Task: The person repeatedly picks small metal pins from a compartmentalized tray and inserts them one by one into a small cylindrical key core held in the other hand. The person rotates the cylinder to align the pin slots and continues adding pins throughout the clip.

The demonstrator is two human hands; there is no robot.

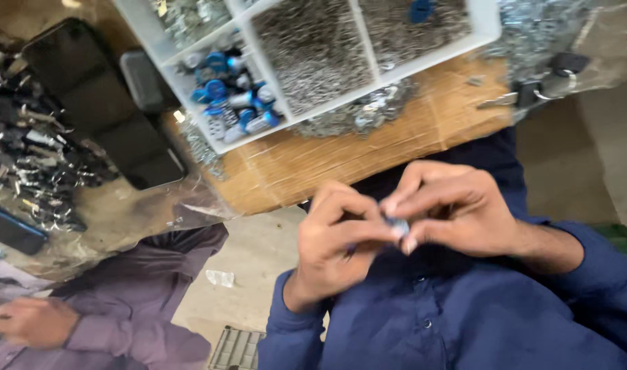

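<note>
Both hands, left hand (337, 236) and right hand (450, 212), pinched together on a small silvery metal part (397, 226), held close for fingertip control, below the white compartmented plastic tray (488, 20) on the brown cardboard-covered worktop's (368, 161) near edge.

The small blue-and-silver part (397, 225) pinched between the left hand (337, 240) and right hand (450, 216) looks like shiny metal with a glossy blue cap. The white divided tray (488, 24) is smooth matt plastic, holding dull grey metal bits. The brown board (395, 147) under it is rough, ribbed cardboard. The dark blue shirt (457, 322) is soft matt cloth. Clear crinkled plastic sheeting (121, 219) gleams.
</note>
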